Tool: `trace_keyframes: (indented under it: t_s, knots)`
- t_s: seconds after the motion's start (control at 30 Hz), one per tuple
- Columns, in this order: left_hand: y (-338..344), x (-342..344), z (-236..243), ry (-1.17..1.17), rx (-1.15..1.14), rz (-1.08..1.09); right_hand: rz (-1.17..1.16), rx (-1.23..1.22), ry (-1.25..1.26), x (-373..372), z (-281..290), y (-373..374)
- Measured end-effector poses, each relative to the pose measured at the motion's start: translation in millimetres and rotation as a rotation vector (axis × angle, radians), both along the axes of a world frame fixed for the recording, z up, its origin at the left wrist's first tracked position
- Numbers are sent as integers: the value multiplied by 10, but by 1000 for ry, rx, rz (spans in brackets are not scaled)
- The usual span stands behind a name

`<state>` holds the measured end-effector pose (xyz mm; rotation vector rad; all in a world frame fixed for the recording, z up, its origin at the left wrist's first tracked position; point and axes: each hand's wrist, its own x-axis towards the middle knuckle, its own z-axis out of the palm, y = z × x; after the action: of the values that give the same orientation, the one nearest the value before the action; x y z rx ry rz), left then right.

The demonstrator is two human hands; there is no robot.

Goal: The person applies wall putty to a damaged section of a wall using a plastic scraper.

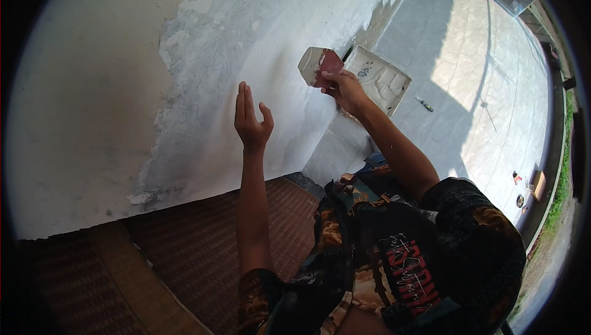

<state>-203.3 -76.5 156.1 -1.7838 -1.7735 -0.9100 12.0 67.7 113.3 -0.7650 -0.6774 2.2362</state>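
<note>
Shirt (394, 261): dark and patterned, nearest, worn by the person.
Right hand (346, 92): fingers and thumb clasping the maroon part of a scraper.
Scraper (323, 67): a flat maroon plate with a pale, smeared end pointing left, held beside the wall; whether it touches cannot be told.
Left hand (253, 126): holding nothing, fingers straight, thumb spread; I cannot tell if it touches the wall.
Wall (92, 89): dull beige at left, pale grey-white patches with ragged edges further right.
Tray (401, 81): pale, shallow and smeared, just beyond the right hand, on the floor.
Floor (412, 52): grey tiles, sunlit at far right.
Small green-and-dark object (424, 103): on the tiles right of the tray.
Woven surface (203, 246): brown, near left, below the wall.
</note>
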Motion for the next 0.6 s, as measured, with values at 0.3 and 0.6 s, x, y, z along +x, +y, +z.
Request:
trace_keyframes:
  t_s: [0.3, 0.6]
  knots:
    - [1040, 673, -677, -235, -326, -77, -84, -122, -177, 739, -895, 943]
    - [1337, 1212, -1586, -431, -595, -109, -33, -24, -687, 1282, -2488, 1142]
